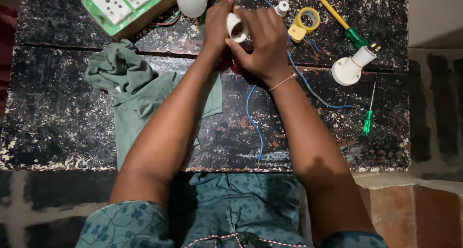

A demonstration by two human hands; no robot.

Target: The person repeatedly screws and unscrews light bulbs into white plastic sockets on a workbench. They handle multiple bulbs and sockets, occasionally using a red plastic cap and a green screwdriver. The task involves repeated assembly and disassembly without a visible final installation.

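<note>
Head view: both hands meet over the far middle of a worn, black-speckled desk [67,132], closed together on a small white plastic tube-shaped fitting [237,29]. The left hand [218,26] wraps it from the left side, while the right hand [260,48] pinches it from the right, thumb and fingers curled round the open end, which faces up toward the camera. Its long axis seems to tilt from the hands up toward the lens, though the fingers hide most of it. A thin blue wire [254,122] trails from beneath the right hand back toward the person. Just beyond the left hand lies a white light bulb [192,0]; farther left, a green-edged switchboard [126,6]. Right of the hands sit a yellow tape roll [306,22], a white lamp holder [351,67] and a small green screwdriver [368,118]. A green cloth [130,93] lies under the left forearm. Bare desk shows between the forearms.
</note>
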